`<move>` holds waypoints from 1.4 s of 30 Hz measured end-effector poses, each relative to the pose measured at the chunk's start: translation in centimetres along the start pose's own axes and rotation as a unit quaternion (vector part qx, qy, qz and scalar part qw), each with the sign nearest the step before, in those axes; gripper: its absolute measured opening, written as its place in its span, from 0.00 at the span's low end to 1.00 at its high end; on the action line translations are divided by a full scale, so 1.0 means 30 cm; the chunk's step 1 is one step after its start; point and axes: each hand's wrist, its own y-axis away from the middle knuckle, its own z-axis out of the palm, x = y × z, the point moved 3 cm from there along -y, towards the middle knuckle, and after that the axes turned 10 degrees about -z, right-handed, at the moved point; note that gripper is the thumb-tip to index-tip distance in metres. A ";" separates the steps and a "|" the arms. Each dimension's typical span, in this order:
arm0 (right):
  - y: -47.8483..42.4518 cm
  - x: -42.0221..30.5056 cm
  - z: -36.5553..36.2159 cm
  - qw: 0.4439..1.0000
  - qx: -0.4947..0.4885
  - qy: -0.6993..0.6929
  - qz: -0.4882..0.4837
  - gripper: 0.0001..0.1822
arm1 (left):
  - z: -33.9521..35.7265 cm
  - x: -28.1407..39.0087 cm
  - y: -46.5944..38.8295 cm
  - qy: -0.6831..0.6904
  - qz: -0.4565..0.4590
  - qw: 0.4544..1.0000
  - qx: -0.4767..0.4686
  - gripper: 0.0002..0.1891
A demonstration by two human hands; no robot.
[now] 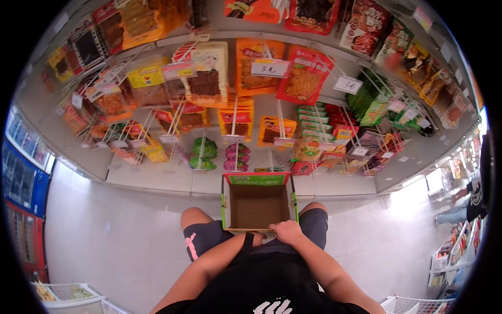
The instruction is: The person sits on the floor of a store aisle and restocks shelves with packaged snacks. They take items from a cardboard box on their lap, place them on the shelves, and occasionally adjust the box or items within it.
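An open cardboard box, green, white and red on its outside, is between my knees in front of the snack display. Its brown inside shows no goods. My right hand grips the near rim towards the right corner, fingertips over the edge. Just below that same rim is my left hand, a black band around its wrist. The box wall and wrist hide most of its fingers, so its grip is unclear.
Metal display hooks carry several rows of snack packets, with price tags sticking out in front. A white base shelf runs behind the box. Blue and red coolers stand left; a person is at the right.
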 end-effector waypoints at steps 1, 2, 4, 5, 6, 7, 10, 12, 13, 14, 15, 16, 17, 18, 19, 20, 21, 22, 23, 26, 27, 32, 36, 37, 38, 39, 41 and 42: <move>-0.002 -0.003 0.004 1.000 -0.003 0.003 -0.005 0.14 | 0.011 -0.030 0.008 -0.024 -0.015 1.000 0.001 0.20; -0.011 -0.001 -0.001 1.000 -0.006 0.006 -0.012 0.14 | 0.009 -0.072 0.024 -0.034 -0.017 0.999 0.015 0.21; -0.023 -0.008 0.005 1.000 0.007 0.009 -0.021 0.14 | -0.022 -0.147 0.127 -0.032 0.007 0.998 0.055 0.23; -0.037 -0.017 0.014 0.999 0.024 0.009 -0.028 0.13 | -0.044 -0.192 0.195 -0.030 0.025 0.996 0.080 0.25; -0.054 -0.020 0.034 0.998 0.047 -0.005 -0.041 0.12 | -0.095 -0.177 0.264 -0.039 -0.042 0.995 0.082 0.24; -0.062 -0.019 0.057 0.996 0.071 -0.017 -0.046 0.11 | -0.142 -0.148 0.330 -0.053 -0.102 0.990 0.080 0.22; -0.071 -0.058 0.041 0.993 0.095 -0.053 -0.045 0.09 | -0.219 -0.183 0.528 0.054 -0.089 0.956 0.275 0.15; -0.086 -0.069 0.047 0.993 0.090 -0.055 -0.046 0.09 | -0.266 -0.209 0.600 0.171 -0.154 0.893 0.387 0.11; -0.095 -0.078 0.058 0.994 0.085 -0.057 -0.048 0.09 | -0.268 -0.244 0.626 0.237 -0.199 0.843 0.441 0.10; -0.110 -0.088 0.065 0.992 0.092 -0.062 -0.059 0.08 | -0.289 -0.298 0.629 0.210 -0.187 0.815 0.507 0.12; -0.123 -0.094 0.072 0.992 0.089 -0.066 -0.062 0.08 | -0.304 -0.344 0.617 0.187 -0.173 0.781 0.570 0.14; -0.139 -0.097 0.077 0.992 0.087 -0.068 -0.065 0.08 | -0.320 -0.364 0.586 0.194 -0.191 0.785 0.556 0.17; -0.150 -0.104 0.085 0.992 0.084 -0.070 -0.068 0.08 | -0.338 -0.384 0.551 0.200 -0.209 0.789 0.542 0.20; -0.166 -0.105 0.101 0.992 0.084 -0.064 -0.070 0.08 | -0.361 -0.401 0.512 0.206 -0.224 0.791 0.531 0.23; -0.171 -0.096 0.095 0.993 0.081 -0.066 -0.062 0.08 | -0.378 -0.399 0.468 0.187 -0.245 0.811 0.497 0.25; -0.177 -0.082 0.086 0.993 0.078 -0.068 -0.055 0.08 | -0.391 -0.395 0.421 0.168 -0.265 0.830 0.461 0.28; -0.191 -0.074 0.086 0.993 0.077 -0.071 -0.046 0.08 | -0.398 -0.406 0.379 0.146 -0.282 0.847 0.425 0.31; -0.208 -0.068 0.089 0.994 0.072 -0.074 -0.041 0.09 | -0.391 -0.437 0.337 0.125 -0.294 0.845 0.428 0.30; -0.226 -0.063 0.093 0.994 0.067 -0.077 -0.036 0.09 | -0.387 -0.460 0.317 0.122 -0.306 0.844 0.422 0.29; -0.242 -0.027 0.124 0.994 0.052 -0.088 -0.028 0.11 | -0.396 -0.485 0.268 0.113 -0.317 0.844 0.418 0.27; -0.249 -0.020 0.130 0.994 0.050 -0.093 -0.028 0.12 | -0.401 -0.483 0.272 0.107 -0.309 0.842 0.428 0.26; -0.246 0.000 0.154 0.994 0.028 -0.103 -0.025 0.14 | -0.400 -0.455 0.263 0.070 -0.349 0.836 0.417 0.26; -0.236 0.010 0.162 0.993 0.043 -0.110 -0.016 0.14 | -0.406 -0.444 0.242 0.047 -0.377 0.831 0.406 0.24; -0.236 0.008 0.161 0.994 0.029 -0.108 -0.006 0.14 | -0.414 -0.440 0.238 0.043 -0.386 0.829 0.402 0.24; -0.236 0.002 0.158 0.994 0.016 -0.106 0.003 0.14 | -0.417 -0.438 0.238 0.042 -0.393 0.827 0.401 0.24; -0.229 0.002 0.155 0.995 0.003 -0.103 0.014 0.14 | -0.415 -0.433 0.234 0.042 -0.397 0.825 0.400 0.24; -0.222 0.000 0.161 0.994 0.077 -0.071 -0.006 0.12 | -0.409 -0.433 0.228 0.037 -0.405 0.826 0.391 0.24; -0.223 -0.006 0.134 0.992 0.114 -0.053 -0.020 0.11 | -0.411 -0.444 0.226 0.035 -0.409 0.827 0.385 0.24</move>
